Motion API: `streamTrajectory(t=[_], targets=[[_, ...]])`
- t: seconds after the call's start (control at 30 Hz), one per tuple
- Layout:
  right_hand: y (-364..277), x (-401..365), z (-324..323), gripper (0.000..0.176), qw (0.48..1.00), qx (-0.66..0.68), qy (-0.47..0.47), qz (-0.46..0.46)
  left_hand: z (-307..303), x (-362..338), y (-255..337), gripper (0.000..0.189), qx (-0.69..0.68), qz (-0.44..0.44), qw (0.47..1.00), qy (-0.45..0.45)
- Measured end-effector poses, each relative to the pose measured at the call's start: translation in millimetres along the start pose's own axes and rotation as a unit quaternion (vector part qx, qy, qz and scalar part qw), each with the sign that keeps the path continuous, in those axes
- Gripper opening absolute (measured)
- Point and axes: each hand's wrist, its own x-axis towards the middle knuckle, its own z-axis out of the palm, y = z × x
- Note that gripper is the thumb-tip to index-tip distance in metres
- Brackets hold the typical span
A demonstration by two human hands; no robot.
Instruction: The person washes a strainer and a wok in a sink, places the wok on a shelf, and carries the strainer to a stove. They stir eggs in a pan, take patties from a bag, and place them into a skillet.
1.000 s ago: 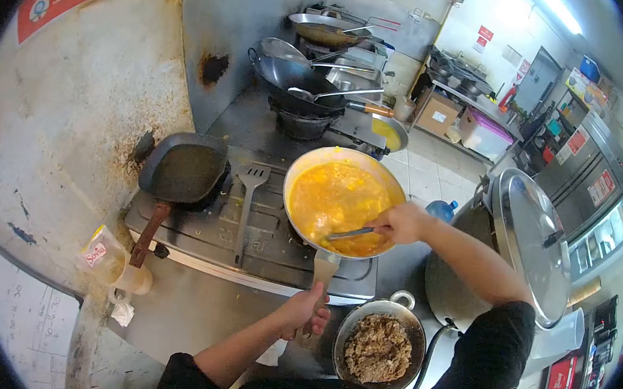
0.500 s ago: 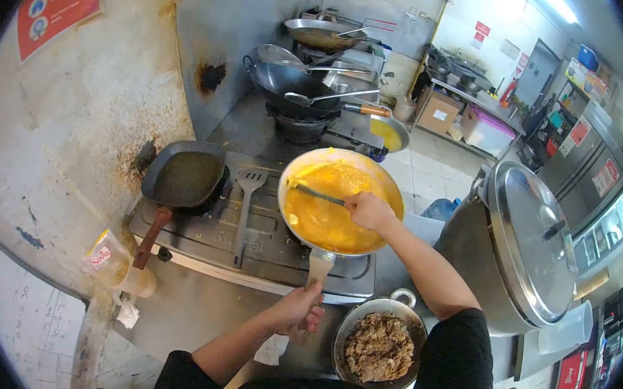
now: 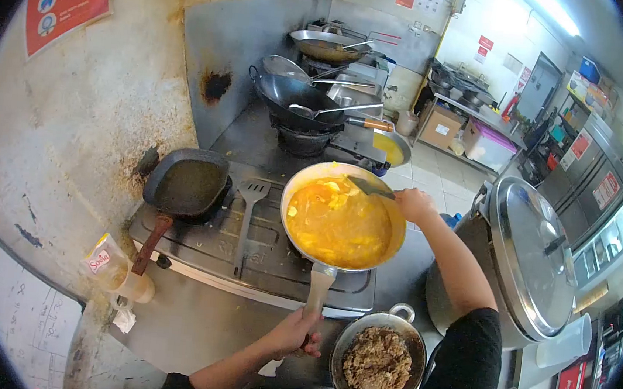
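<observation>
My left hand (image 3: 298, 334) is closed around the pale handle of a frying pan (image 3: 399, 239) on the gas stove. Runny yellow egg (image 3: 338, 230) covers the pan's inside, with soft set pieces near its far side. My right hand (image 3: 416, 205) grips a dark spatula (image 3: 368, 187), its blade dipping into the egg at the pan's far right. Left of the pan, a slotted turner (image 3: 248, 222) lies across the stove top. A metal bowl (image 3: 337, 374) of brown minced food (image 3: 377, 359) sits in front, below my right forearm.
A square grill pan (image 3: 193, 180) rests on the left burner, with a plastic jug (image 3: 133, 283) near its handle. Behind stands a dark wok (image 3: 275, 99) holding a ladle. A big lidded pot (image 3: 469, 260) crowds the right side.
My right hand has moved up and right, bringing the spatula from the pan's left side to its far right edge. More folded egg pieces show. My left hand stays on the handle.
</observation>
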Motion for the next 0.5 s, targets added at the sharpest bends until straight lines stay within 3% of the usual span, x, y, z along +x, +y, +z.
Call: streamTrajectory(t=[0.17,0.23,0.5], targets=[[-15,51,27,0.026,0.995,0.056,0.013,-0.079,-4,1,3,0.026,0.067,0.055,0.996,-0.028],[-16,68,33,0.028,0.987,0.080,-0.010,-0.142,-2,-1,10,0.025,0.109,0.011,0.994,0.004],[-32,62,24,0.025,0.945,0.148,-0.062,-0.285,-9,6,6,0.025,0.103,0.005,0.995,-0.020]])
